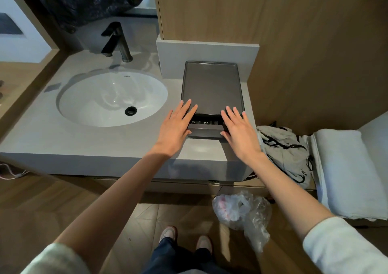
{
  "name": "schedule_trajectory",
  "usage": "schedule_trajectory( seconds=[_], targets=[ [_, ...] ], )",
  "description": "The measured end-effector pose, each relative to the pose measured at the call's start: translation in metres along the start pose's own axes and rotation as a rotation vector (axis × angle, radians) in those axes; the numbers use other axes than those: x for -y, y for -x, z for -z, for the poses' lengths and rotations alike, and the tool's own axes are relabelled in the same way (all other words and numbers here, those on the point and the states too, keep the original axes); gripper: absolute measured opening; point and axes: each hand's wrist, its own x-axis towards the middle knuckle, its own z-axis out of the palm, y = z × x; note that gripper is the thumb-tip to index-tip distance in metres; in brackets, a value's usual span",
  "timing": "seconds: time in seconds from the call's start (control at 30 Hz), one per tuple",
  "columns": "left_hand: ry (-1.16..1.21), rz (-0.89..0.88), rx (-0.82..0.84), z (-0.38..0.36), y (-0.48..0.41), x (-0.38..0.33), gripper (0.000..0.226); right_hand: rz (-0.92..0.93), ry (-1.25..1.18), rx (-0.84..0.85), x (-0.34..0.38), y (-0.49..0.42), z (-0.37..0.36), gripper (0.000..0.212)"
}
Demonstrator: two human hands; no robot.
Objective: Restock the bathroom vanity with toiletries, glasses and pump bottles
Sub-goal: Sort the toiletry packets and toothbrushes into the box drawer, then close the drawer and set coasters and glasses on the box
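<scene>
A matte dark-grey rectangular box (212, 86) sits on the smooth grey desk (84, 139), right of the glossy oval sink (100, 105), its drawer (205, 131) slightly out. The left grip (177, 126) and right grip (239, 131), fingers straight, rest flat at its front corners, holding nothing.

both arms outstretched, left hand (175, 124) and right hand (239, 130) flat, fingers straight

We list: grey stone vanity top (63, 139) with white oval basin (94, 105) and black tap (123, 50); wood-panelled wall (315, 42) at right; wood-pattern floor (63, 206); folded white towels (344, 168) beside the counter; clear plastic bag (241, 208) on floor
</scene>
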Motion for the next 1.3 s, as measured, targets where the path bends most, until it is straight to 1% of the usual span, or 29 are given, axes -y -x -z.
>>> schedule_trajectory(
  seconds=[0.13, 0.3, 0.43, 0.6, 0.67, 0.77, 0.87, 0.97, 1.07, 1.3],
  targets=[
    [0.036, -0.023, -0.014, -0.003, -0.019, 0.008, 0.067, -0.035, -0.004, -0.02, -0.001, -0.017, -0.003, 0.053],
    [0.091, 0.031, -0.071, -0.012, -0.028, 0.014, 0.052, -0.098, -0.027, -0.099, -0.001, -0.027, -0.004, 0.039],
    [0.111, 0.026, -0.114, -0.014, -0.03, 0.015, 0.048, -0.087, 0.006, -0.154, -0.002, -0.028, -0.004, 0.039],
    [0.082, 0.052, -0.096, -0.012, -0.031, 0.012, 0.049, -0.05, -0.032, -0.179, -0.006, -0.025, -0.006, 0.037],
    [0.048, 0.058, -0.061, -0.008, -0.032, 0.008, 0.052, -0.054, -0.063, -0.163, -0.006, -0.024, -0.004, 0.037],
    [0.018, 0.055, -0.003, 0.0, -0.03, 0.002, 0.055, -0.038, -0.091, -0.042, -0.007, -0.022, 0.003, 0.044],
    [0.052, 0.076, -0.049, 0.01, -0.018, -0.006, 0.054, -0.018, -0.152, -0.026, -0.008, -0.012, 0.013, 0.049],
    [0.084, 0.098, -0.134, 0.021, 0.003, -0.014, 0.048, -0.004, -0.199, -0.1, -0.005, 0.003, 0.024, 0.047],
    [0.084, 0.137, -0.174, 0.032, 0.029, -0.016, 0.045, 0.038, -0.243, -0.168, 0.003, 0.016, 0.035, 0.044],
    [0.049, 0.232, -0.221, 0.058, 0.096, 0.003, 0.046, 0.15, -0.281, -0.172, 0.054, 0.03, 0.045, 0.04]
  ],
)
